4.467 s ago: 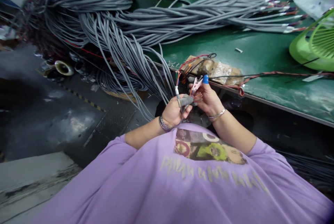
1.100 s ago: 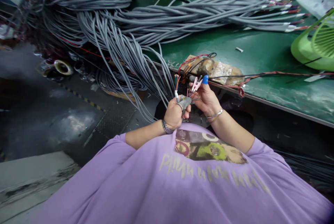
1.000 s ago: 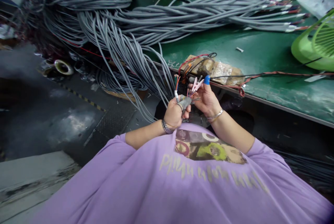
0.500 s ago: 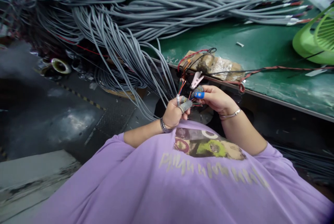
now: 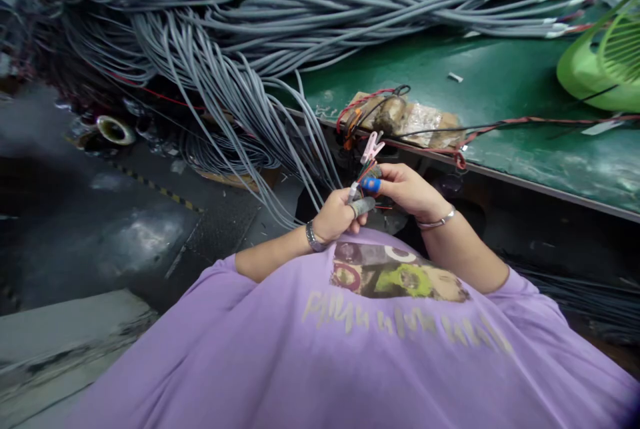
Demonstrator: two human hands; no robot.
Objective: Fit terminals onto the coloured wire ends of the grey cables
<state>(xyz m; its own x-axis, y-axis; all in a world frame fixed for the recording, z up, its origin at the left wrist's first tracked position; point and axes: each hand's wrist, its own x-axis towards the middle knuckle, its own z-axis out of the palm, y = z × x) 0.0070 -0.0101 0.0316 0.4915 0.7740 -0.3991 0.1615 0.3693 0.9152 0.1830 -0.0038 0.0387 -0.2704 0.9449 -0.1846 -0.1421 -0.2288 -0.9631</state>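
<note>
My left hand (image 5: pixel 345 214) is closed around the end of a grey cable (image 5: pixel 353 190), thumb on top in a grey finger cover. Thin coloured wires (image 5: pixel 367 169) fan out of that cable end, with a few more tips showing below the fingers. My right hand (image 5: pixel 395 187), with a blue cover on one finger, pinches at these wires, close against the left hand. Just beyond the fingertips a pink clip (image 5: pixel 372 148) stands at the bench edge. Exactly which wires lie between the right fingers is hidden.
Thick bundles of grey cable (image 5: pixel 350 22) lie across the green bench (image 5: pixel 505 82) and hang over its edge at left. A taped cardboard piece (image 5: pixel 423 124) with red and black wires sits at the edge. A green plastic fan (image 5: pixel 600 62) stands at right.
The coloured wires by my left hand now lean to the right, to my right fingers. My right hand has shifted slightly left. The whole view has shifted a little.
</note>
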